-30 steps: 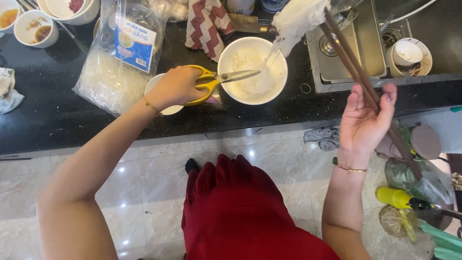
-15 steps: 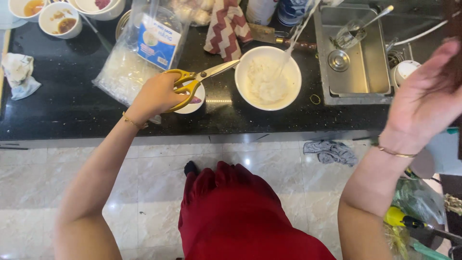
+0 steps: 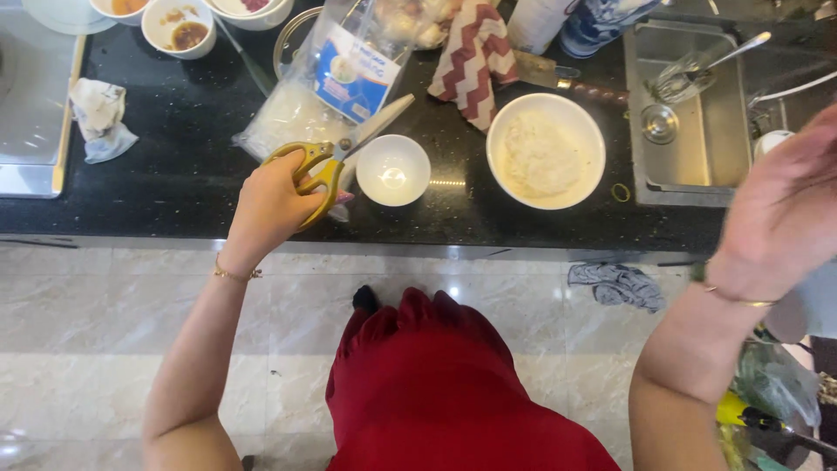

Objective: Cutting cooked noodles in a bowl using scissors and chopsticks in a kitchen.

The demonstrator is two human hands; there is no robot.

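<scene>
My left hand (image 3: 272,208) grips yellow-handled scissors (image 3: 324,166) over the front of the black counter (image 3: 174,174), blades pointing up and right. A small empty white bowl (image 3: 393,170) sits just right of the scissors. Behind them lies a clear plastic bag of white noodles (image 3: 301,109) with a blue label. A large white bowl (image 3: 545,157) holding white noodles stands farther right. My right hand (image 3: 780,209) is raised at the right edge, blurred and partly cut off. Nothing shows in it.
A steel sink (image 3: 689,170) with a glass and a spoon lies at the right. A red-and-white zigzag cloth (image 3: 475,57), small sauce bowls (image 3: 179,26) and a crumpled tissue (image 3: 100,118) sit on the counter. A grey rag (image 3: 619,283) lies on the marble floor.
The chopsticks and wrapper seen in my right hand are out of view, and that hand has swung right. My left hand drew the scissors back left, away from the large bowl.
</scene>
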